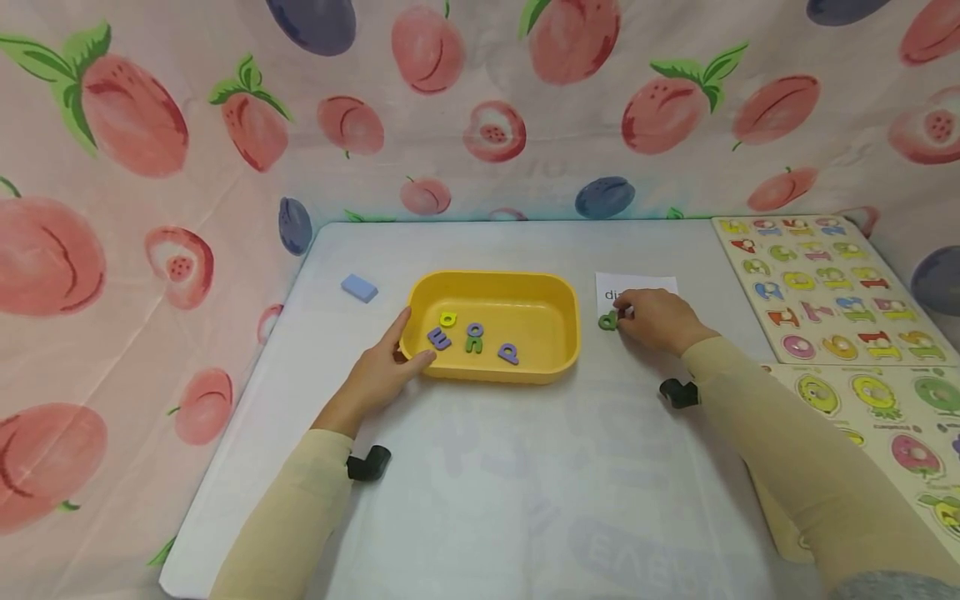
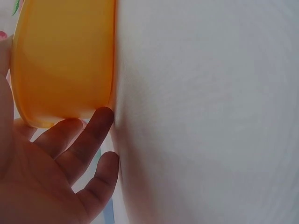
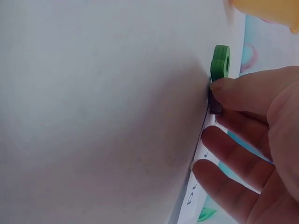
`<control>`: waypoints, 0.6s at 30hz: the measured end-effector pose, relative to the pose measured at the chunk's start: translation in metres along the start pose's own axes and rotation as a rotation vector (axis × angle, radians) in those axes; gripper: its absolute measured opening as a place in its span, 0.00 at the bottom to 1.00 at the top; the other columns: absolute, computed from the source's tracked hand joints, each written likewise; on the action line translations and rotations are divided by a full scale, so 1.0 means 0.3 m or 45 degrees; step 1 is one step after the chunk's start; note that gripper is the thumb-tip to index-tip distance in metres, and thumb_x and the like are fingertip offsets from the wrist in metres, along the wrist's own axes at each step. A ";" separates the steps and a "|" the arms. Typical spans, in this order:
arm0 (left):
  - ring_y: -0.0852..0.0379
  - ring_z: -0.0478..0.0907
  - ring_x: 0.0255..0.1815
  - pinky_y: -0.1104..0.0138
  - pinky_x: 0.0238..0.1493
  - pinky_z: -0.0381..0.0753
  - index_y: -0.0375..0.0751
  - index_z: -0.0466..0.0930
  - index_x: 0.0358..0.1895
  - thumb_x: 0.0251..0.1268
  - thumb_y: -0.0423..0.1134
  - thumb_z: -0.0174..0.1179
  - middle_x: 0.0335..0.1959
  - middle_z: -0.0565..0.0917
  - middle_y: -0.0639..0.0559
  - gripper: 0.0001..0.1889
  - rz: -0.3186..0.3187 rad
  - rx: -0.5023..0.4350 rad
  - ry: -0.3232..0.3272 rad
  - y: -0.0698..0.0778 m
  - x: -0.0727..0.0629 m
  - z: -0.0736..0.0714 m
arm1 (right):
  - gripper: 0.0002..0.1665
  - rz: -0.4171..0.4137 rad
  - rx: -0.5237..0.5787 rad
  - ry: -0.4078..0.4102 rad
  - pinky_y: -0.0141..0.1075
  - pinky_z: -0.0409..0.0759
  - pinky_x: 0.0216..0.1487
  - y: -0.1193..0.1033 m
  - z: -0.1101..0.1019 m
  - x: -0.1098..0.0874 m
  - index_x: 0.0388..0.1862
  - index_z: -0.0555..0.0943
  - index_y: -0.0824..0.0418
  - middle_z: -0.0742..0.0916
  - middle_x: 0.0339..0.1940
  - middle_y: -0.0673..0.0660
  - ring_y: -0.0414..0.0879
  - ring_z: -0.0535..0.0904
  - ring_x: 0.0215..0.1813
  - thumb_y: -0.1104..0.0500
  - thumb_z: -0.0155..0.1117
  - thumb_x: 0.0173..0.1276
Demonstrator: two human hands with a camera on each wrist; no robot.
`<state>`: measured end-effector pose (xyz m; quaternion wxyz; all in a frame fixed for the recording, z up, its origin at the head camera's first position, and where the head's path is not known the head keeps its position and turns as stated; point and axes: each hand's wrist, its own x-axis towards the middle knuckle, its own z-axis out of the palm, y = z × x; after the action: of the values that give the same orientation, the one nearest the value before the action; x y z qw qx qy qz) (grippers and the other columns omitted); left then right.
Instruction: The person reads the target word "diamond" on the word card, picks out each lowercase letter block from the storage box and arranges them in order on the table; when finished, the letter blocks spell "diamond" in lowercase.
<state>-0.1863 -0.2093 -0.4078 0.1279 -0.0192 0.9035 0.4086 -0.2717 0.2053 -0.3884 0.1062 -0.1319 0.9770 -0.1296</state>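
Note:
My left hand (image 1: 378, 371) grips the left end of a yellow plastic tray (image 1: 566, 329), thumb at the near rim; in the left wrist view its fingers (image 2: 93, 135) lie against the tray's end wall. Several small letters lie inside, among them a purple p (image 1: 507, 354), a green n (image 1: 474, 345) and a yellow-green letter (image 1: 447, 319). My right hand (image 1: 660, 321) pinches a green letter d (image 1: 606, 321) at the front edge of a white card (image 1: 637, 281). The card's print starts with "di"; the hand covers the rest. Up close, the thumb presses the green letter (image 3: 220, 60).
A blue eraser-like block (image 1: 359, 288) lies left of the tray. On the right are a board of coloured number pieces (image 1: 832, 287) and a fruit puzzle board (image 1: 825, 429), partly under the right forearm. A fruit-print cloth (image 1: 570, 133) hangs behind the white table (image 1: 517, 467).

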 end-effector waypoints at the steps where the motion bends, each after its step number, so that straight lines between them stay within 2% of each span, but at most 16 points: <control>1: 0.41 0.62 0.74 0.46 0.71 0.61 0.69 0.38 0.82 0.63 0.68 0.59 0.79 0.58 0.45 0.50 0.000 -0.001 0.000 -0.001 0.001 0.001 | 0.22 0.001 0.003 0.002 0.57 0.75 0.58 0.002 0.002 0.000 0.60 0.79 0.68 0.85 0.50 0.65 0.58 0.79 0.48 0.60 0.58 0.71; 18: 0.42 0.62 0.73 0.45 0.71 0.60 0.70 0.37 0.81 0.64 0.67 0.58 0.79 0.57 0.46 0.49 -0.012 0.004 -0.003 0.005 -0.002 -0.001 | 0.21 0.019 0.071 -0.013 0.58 0.74 0.61 0.004 0.011 -0.025 0.61 0.78 0.66 0.85 0.52 0.66 0.60 0.79 0.52 0.62 0.60 0.71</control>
<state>-0.1860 -0.2085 -0.4063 0.1309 -0.0229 0.9039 0.4065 -0.2639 0.2078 -0.3905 0.1159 -0.1221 0.9734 -0.1554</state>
